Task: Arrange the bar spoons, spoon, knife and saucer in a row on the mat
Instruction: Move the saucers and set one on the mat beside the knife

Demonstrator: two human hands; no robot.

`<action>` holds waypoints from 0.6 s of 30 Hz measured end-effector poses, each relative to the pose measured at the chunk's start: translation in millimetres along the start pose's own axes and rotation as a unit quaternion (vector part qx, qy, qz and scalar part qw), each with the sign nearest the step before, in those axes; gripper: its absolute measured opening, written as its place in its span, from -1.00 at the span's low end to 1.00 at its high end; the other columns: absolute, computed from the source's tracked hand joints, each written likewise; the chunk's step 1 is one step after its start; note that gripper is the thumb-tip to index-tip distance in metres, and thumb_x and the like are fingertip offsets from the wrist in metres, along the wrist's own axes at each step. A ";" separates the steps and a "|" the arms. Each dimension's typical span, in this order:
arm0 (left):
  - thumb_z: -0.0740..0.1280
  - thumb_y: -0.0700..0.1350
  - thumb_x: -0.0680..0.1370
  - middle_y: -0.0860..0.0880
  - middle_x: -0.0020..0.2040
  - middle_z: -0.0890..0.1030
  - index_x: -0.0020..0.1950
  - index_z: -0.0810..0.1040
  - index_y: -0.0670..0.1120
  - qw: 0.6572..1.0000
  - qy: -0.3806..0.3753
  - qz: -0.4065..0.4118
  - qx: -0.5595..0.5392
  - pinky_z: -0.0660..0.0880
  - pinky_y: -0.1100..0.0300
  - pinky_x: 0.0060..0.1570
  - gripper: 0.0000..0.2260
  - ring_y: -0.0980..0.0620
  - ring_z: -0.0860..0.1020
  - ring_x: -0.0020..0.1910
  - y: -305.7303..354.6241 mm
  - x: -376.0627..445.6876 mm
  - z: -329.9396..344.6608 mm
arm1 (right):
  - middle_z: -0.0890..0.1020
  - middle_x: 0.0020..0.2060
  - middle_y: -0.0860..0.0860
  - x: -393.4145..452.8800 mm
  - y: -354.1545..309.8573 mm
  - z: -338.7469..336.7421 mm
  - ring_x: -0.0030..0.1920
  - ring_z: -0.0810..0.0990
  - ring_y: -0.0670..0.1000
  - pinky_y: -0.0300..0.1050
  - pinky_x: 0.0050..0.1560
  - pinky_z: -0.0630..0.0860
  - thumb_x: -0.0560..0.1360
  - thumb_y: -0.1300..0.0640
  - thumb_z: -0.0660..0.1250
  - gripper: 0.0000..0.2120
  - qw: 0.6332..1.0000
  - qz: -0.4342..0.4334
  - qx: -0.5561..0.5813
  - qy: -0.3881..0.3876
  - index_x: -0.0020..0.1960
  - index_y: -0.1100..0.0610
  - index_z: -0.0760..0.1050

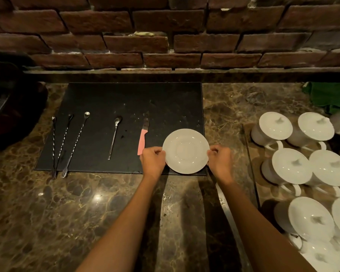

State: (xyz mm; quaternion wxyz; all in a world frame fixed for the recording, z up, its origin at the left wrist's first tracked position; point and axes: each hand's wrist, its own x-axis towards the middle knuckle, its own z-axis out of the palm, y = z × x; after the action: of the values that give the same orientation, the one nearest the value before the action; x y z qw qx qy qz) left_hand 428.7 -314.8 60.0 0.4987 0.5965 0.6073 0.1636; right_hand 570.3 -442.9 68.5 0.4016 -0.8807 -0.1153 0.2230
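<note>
A black mat [126, 99] lies on the marble counter. Three twisted bar spoons [65, 138] lie side by side at its left, their lower ends past the mat's front edge. A small spoon [114, 136] lies near the middle. To its right is a knife [142, 138] with a pink handle. A white saucer [185, 151] sits at the mat's front right corner. My left hand [153, 160] grips its left rim and my right hand [220, 160] grips its right rim.
Several white lidded cups [291, 165] stand on the counter at the right. A green cloth [328, 95] lies at the back right. A dark round vessel [6, 107] sits at the far left. A brick wall [165, 36] with a ledge rises behind the mat.
</note>
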 end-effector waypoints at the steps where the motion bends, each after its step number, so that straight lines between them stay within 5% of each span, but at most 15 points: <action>1: 0.38 -0.33 0.55 -0.10 -0.22 0.63 -0.13 0.72 -0.25 1.000 0.002 0.004 0.002 0.67 -0.19 0.02 -0.87 -0.18 0.64 -0.16 -1.3 -0.9 0.7 | 0.69 -0.10 0.13 -0.5 0.8 0.1 -0.08 0.65 0.11 -0.07 -0.13 0.59 0.55 0.31 0.28 -0.82 1.000 0.001 0.013 -0.001 0.02 0.25 0.65; 4: 0.38 -0.33 0.55 -0.09 -0.21 0.66 -0.09 0.73 -0.25 1.000 0.004 0.013 0.002 0.68 -0.14 0.00 -0.88 -0.18 0.67 -0.13 -3.7 -1.9 2.0 | 0.69 -0.06 0.15 -2.4 2.3 -0.1 -0.03 0.66 0.14 0.15 0.01 0.65 0.57 0.29 0.27 -0.83 0.999 0.017 0.038 -0.009 0.05 0.27 0.64; 9: 0.37 -0.30 0.58 -0.07 -0.15 0.68 0.00 0.73 -0.23 1.000 -0.005 0.018 -0.003 0.68 -0.07 0.02 -0.87 -0.16 0.68 -0.06 -2.5 -4.7 0.3 | 0.67 -0.14 0.10 -7.4 1.7 -0.9 -0.08 0.65 0.12 0.19 -0.04 0.66 0.58 0.25 0.26 -0.85 0.998 0.007 0.051 -0.019 -0.05 0.20 0.61; 13: 0.32 -0.23 0.63 -0.09 -0.14 0.67 -0.14 0.65 -0.08 1.000 -0.014 0.015 -0.019 0.64 0.21 -0.25 -0.81 -0.14 0.68 -0.09 -6.3 -17.3 -10.6 | 0.63 -0.25 0.11 -16.4 2.8 -4.0 -0.23 0.64 0.14 0.23 -0.17 0.65 0.56 0.18 0.19 -0.82 0.996 0.026 0.070 -0.040 -0.02 0.19 0.56; 18: 0.28 -0.17 0.66 -0.12 -0.08 0.68 0.05 0.66 -0.15 0.999 -0.015 0.029 -0.011 0.63 -0.14 0.09 -0.84 -0.13 0.65 -0.04 -31.4 -59.0 -42.7 | 0.61 -0.28 0.15 -53.3 21.8 -8.2 -0.31 0.57 0.16 0.19 -0.20 0.60 0.57 0.20 0.17 -0.82 0.994 0.034 0.089 -0.045 -0.12 0.11 0.53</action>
State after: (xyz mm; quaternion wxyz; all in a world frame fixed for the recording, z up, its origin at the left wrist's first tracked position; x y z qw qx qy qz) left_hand 364.6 -357.6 78.5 0.5095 0.6105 0.5805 0.1752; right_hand 528.2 -482.9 72.7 0.4648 -0.8341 -0.0833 0.2851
